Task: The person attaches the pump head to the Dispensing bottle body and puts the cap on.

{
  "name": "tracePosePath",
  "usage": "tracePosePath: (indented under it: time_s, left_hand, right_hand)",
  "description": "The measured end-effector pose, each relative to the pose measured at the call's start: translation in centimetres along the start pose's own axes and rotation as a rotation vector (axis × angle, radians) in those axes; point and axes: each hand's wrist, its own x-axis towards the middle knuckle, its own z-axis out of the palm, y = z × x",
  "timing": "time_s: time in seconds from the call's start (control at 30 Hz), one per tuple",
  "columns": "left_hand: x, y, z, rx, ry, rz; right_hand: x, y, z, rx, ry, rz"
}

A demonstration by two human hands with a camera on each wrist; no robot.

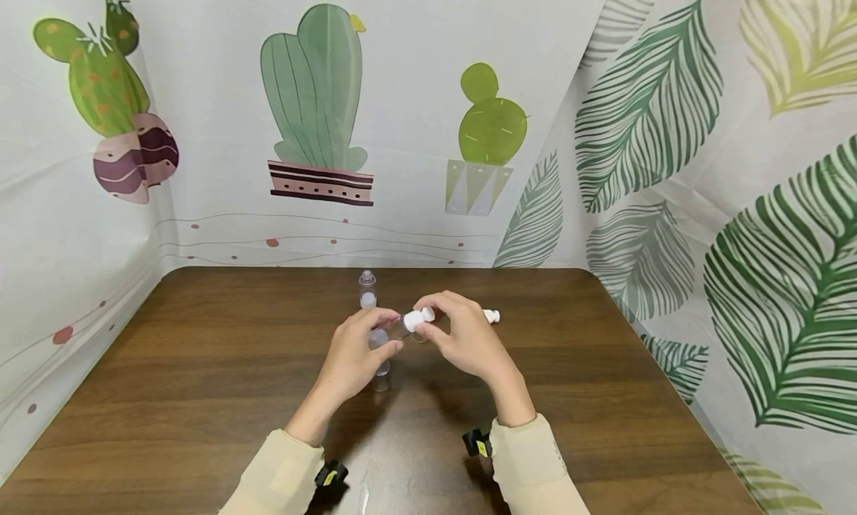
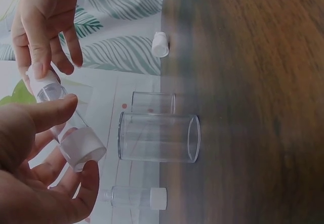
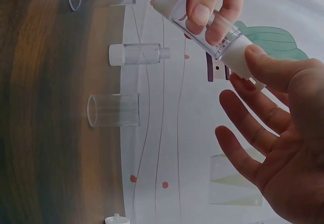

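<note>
A small clear pump bottle [image 3: 190, 34] with a white base [image 2: 83, 145] is held tilted between both hands. My left hand [image 1: 355, 355] grips its clear body, thumb on one side and fingers on the other. At the top end my right hand [image 1: 465, 340] pinches the white pump head [image 3: 237, 59] between thumb and fingertips, its other fingers spread apart from the bottle. The pump head sits on the bottle's neck; how tightly cannot be seen. Below the hands, a clear cylindrical cover [image 2: 159, 138] stands on the table.
Farther back stands another clear bottle [image 1: 367, 288] with a white base and an uncovered neck. A second clear cover [image 3: 114, 110] stands near it. Another white pump head [image 1: 492, 316] is on the table beyond the right hand. A patterned cloth [image 1: 415, 240] hangs behind the wooden table [image 1: 589, 440].
</note>
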Motion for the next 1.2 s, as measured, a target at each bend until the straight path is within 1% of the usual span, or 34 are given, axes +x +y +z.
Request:
tracePosePath:
  time_s: [0.2, 0.6, 0.77, 0.9, 1.1, 1.2]
  left_hand:
    - [-0.1, 0.0, 0.0, 0.01, 0.013, 0.01]
    - [-0.1, 0.0, 0.1, 0.041, 0.038, -0.005]
    - [-0.1, 0.1, 0.1, 0.039, 0.029, -0.021]
    - [-0.1, 0.1, 0.0, 0.029, 0.01, -0.035]
    - [0.2, 0.0, -0.6, 0.031, 0.002, -0.046]
    - [0.3, -0.1, -1.1, 0.018, 0.009, -0.058]
  right_hand:
    - [0.0, -0.2, 0.2, -0.011, 0.018, 0.007]
    - [0.1, -0.6, 0.5, -0.012, 0.052, 0.034]
    - [0.1, -0.6, 0.4, -0.024, 0.045, 0.052]
    - [0.1, -0.5, 0.3, -0.008, 0.045, 0.052]
    - [0.1, -0.3, 0.0, 0.013, 0.035, 0.019]
    - [0.1, -0.1, -0.2, 0.02, 0.025, 0.03]
